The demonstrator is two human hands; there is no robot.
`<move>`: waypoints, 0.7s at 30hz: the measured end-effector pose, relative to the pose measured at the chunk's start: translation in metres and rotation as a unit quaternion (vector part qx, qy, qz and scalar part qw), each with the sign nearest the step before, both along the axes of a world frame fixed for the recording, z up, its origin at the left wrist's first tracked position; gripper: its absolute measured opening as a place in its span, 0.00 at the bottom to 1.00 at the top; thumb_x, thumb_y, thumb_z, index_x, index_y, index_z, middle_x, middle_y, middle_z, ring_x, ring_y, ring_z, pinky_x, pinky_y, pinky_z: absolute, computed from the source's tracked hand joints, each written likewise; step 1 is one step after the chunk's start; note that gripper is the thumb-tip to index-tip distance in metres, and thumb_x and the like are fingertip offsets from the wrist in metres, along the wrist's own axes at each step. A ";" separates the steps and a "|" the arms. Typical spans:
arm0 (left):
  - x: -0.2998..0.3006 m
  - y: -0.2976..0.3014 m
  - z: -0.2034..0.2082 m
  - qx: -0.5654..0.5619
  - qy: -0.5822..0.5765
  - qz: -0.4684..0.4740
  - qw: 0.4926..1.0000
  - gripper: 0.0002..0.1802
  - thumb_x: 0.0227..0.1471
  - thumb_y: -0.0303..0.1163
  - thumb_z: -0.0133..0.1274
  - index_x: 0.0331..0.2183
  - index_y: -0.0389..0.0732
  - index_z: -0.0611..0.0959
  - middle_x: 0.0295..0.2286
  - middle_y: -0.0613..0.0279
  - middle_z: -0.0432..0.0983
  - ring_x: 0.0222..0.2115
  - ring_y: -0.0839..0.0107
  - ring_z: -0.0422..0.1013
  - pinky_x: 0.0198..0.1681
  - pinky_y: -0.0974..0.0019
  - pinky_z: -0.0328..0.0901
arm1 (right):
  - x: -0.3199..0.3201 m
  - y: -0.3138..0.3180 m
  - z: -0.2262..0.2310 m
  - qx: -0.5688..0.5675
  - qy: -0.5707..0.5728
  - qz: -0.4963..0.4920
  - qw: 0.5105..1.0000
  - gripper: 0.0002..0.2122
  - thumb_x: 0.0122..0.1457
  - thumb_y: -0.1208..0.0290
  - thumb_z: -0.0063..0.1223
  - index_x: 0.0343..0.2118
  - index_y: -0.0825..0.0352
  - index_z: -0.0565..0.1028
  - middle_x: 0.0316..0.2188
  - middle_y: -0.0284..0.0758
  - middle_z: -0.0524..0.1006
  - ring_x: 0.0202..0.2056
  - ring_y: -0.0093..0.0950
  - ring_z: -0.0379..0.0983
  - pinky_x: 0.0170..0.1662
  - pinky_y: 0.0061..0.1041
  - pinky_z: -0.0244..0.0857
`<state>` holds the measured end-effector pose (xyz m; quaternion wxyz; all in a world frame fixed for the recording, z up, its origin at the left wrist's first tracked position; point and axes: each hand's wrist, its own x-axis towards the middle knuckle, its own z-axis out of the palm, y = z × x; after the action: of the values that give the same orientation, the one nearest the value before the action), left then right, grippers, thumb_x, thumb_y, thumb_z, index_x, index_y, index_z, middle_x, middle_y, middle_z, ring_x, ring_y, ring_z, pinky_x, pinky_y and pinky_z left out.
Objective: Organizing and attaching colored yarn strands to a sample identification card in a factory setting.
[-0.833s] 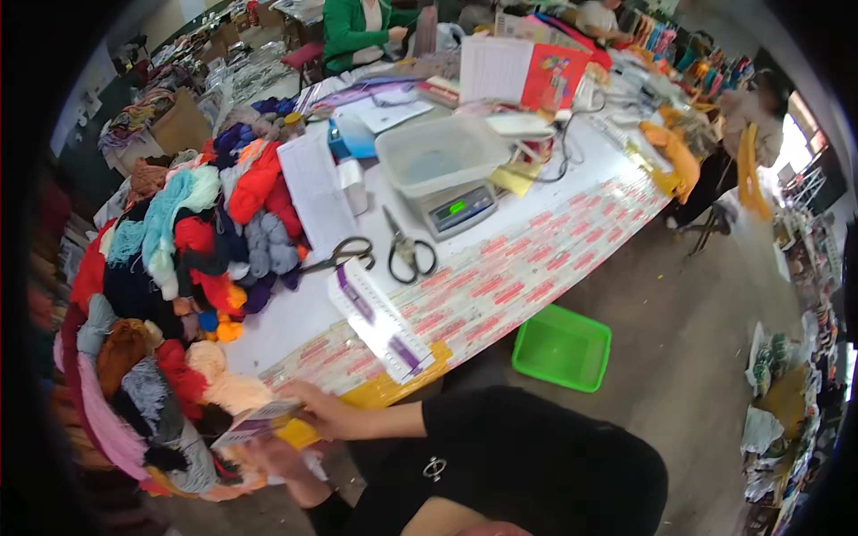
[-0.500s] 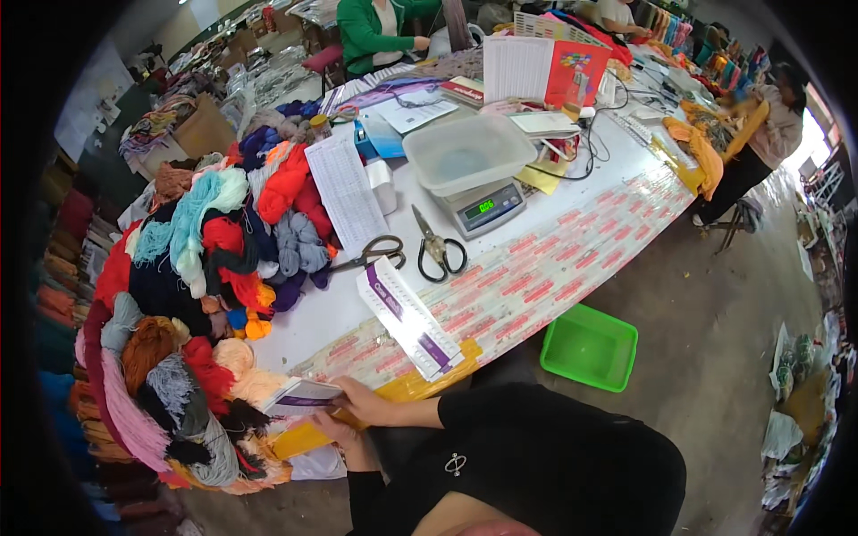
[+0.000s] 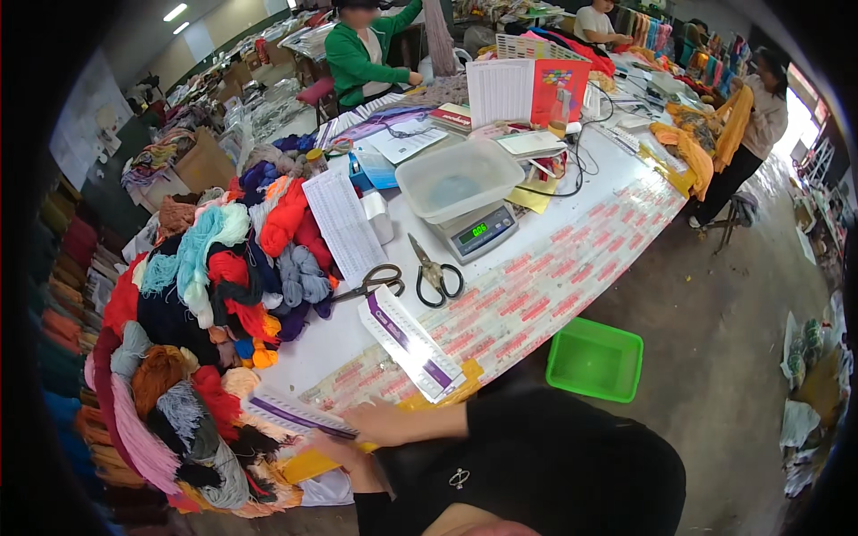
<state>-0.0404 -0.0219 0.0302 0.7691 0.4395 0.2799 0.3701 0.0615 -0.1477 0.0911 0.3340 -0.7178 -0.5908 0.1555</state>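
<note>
Although much of the work surface (image 3: 554,259) is crowded, its near corner is occupied chiefly by a large heap of coloured yarn skeins (image 3: 237,308). On the floor beyond the near edge, a green bin (image 3: 594,357) is noted. A translucent tub (image 3: 458,179) is carried by a digital scale (image 3: 483,237) with its display lit. Nearer the edge, a white card with purple bands (image 3: 409,344) is laid flat, untouched. Beside the yarn, a similar held card (image 3: 290,415) is raised off the surface, tilted; whether it is single or stacked cannot be told. Its near end is gripped by the left hand (image 3: 344,457); the right hand (image 3: 375,420) is placed against the same end, but is blurred, and its grip cannot be confirmed. Two pairs of scissors (image 3: 431,270) are left unhandled. The step in hand is judged to be two-handed handling of the card; for the next move, a firm hold and aligned edges are judged to be required.
</note>
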 end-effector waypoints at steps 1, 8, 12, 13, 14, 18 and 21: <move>0.003 -0.002 0.011 -0.004 0.002 -0.001 1.000 0.32 0.59 0.52 0.33 0.53 0.34 0.63 0.50 0.51 0.63 0.49 0.59 0.62 0.53 0.55 0.57 | 0.016 -0.019 0.031 -0.074 -0.062 0.096 0.991 0.20 0.51 0.60 0.54 0.42 0.70 0.69 0.40 0.48 0.73 0.43 0.43 0.70 0.44 0.36 0.64; 0.038 -0.014 0.075 -0.141 -0.028 0.053 0.988 0.32 0.58 0.52 0.35 0.53 0.36 0.65 0.51 0.52 0.62 0.51 0.60 0.60 0.53 0.58 0.58 | 0.136 -0.065 0.234 0.239 -0.168 0.360 0.886 0.14 0.56 0.60 0.51 0.35 0.68 0.71 0.30 0.41 0.75 0.33 0.35 0.72 0.36 0.33 0.65; 0.018 -0.003 0.059 -0.041 0.031 0.082 0.995 0.25 0.59 0.48 0.37 0.44 0.36 0.72 0.36 0.57 0.74 0.38 0.67 0.69 0.44 0.63 0.63 | 0.232 -0.082 0.274 0.602 0.307 -0.024 0.737 0.09 0.60 0.65 0.47 0.39 0.64 0.71 0.34 0.34 0.74 0.31 0.26 0.70 0.30 0.22 0.63; 0.018 -0.003 0.059 -0.033 0.053 0.069 0.996 0.25 0.60 0.47 0.37 0.44 0.35 0.72 0.35 0.57 0.74 0.37 0.66 0.69 0.43 0.63 0.64 | 0.236 -0.099 0.288 0.571 0.586 -0.138 0.557 0.10 0.60 0.66 0.47 0.42 0.63 0.70 0.35 0.31 0.73 0.29 0.21 0.70 0.27 0.18 0.63; 0.020 -0.003 0.059 -0.021 0.070 0.054 0.996 0.25 0.60 0.47 0.37 0.45 0.35 0.72 0.34 0.56 0.74 0.35 0.66 0.70 0.41 0.64 0.64 | 0.240 -0.111 0.257 0.565 0.511 -0.168 0.626 0.10 0.60 0.65 0.48 0.41 0.64 0.70 0.33 0.31 0.73 0.28 0.21 0.70 0.27 0.17 0.62; -0.009 0.020 0.021 0.220 0.256 0.100 0.936 0.26 0.57 0.46 0.46 0.42 0.30 0.73 0.32 0.50 0.75 0.32 0.61 0.72 0.38 0.61 0.66 | 0.207 -0.177 0.045 0.172 0.168 -0.466 0.852 0.16 0.59 0.58 0.48 0.23 0.66 0.75 0.15 0.29 0.73 0.20 0.20 0.69 0.25 0.23 0.62; -0.021 0.007 0.026 0.415 0.492 0.107 0.758 0.26 0.55 0.49 0.47 0.40 0.32 0.74 0.33 0.43 0.75 0.33 0.49 0.72 0.37 0.55 0.64 | 0.146 -0.218 -0.077 0.103 0.065 -0.578 0.807 0.13 0.58 0.59 0.47 0.28 0.65 0.75 0.20 0.39 0.75 0.25 0.35 0.73 0.30 0.33 0.66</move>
<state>-0.0619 -0.0147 0.0564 0.2230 0.8046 0.4838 0.2622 0.2073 -0.3661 0.0144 0.4714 -0.8763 -0.0567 -0.0815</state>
